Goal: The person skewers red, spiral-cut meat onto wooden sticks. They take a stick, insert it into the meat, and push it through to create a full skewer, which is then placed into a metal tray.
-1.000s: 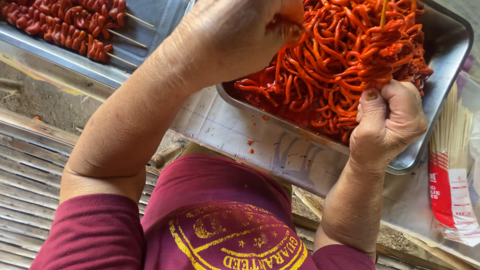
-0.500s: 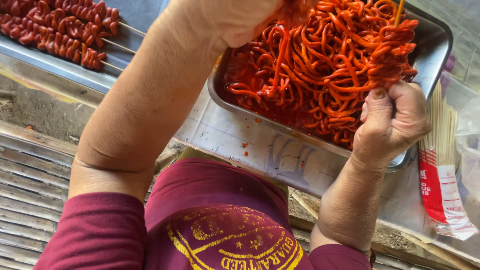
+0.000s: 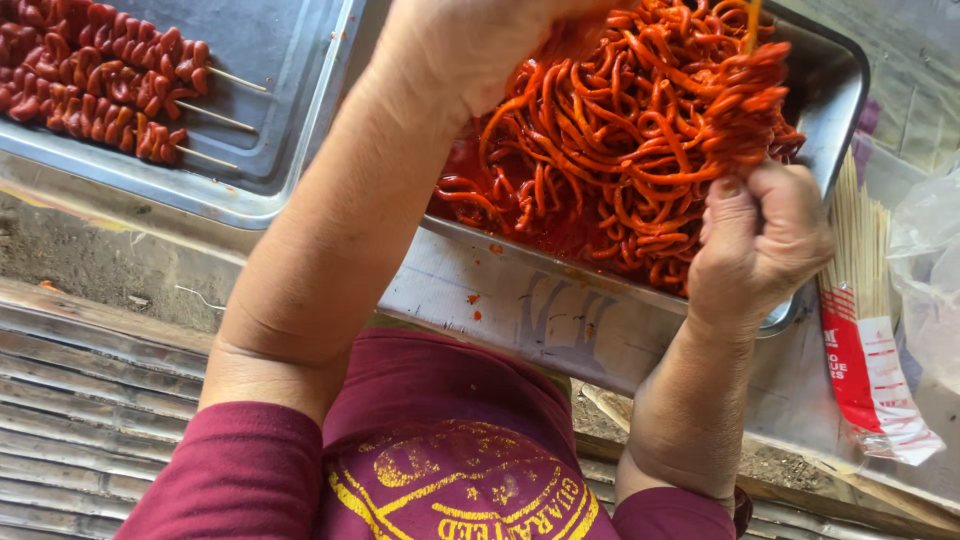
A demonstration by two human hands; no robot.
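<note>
A steel tray [image 3: 838, 92] holds a heap of red marinated strands [image 3: 600, 150]. My right hand [image 3: 760, 240] is a fist at the tray's near right corner. It grips a wooden skewer [image 3: 752, 14] that points up, with strands bunched on it just above the fist. My left hand [image 3: 470, 40] reaches over the tray from the left, its fingers curled on strands at the top edge of the view. The fingertips are partly cut off there.
A second steel tray [image 3: 260, 70] at upper left carries several finished red skewers [image 3: 100, 80] laid side by side. A pack of bare bamboo sticks [image 3: 860, 270] and a clear plastic bag [image 3: 930, 260] lie to the right. Corrugated metal [image 3: 90, 400] runs along the lower left.
The view has shifted a little. My left hand has risen toward the top edge with strands, and my right fist has stayed at the tray's corner with the skewer.
</note>
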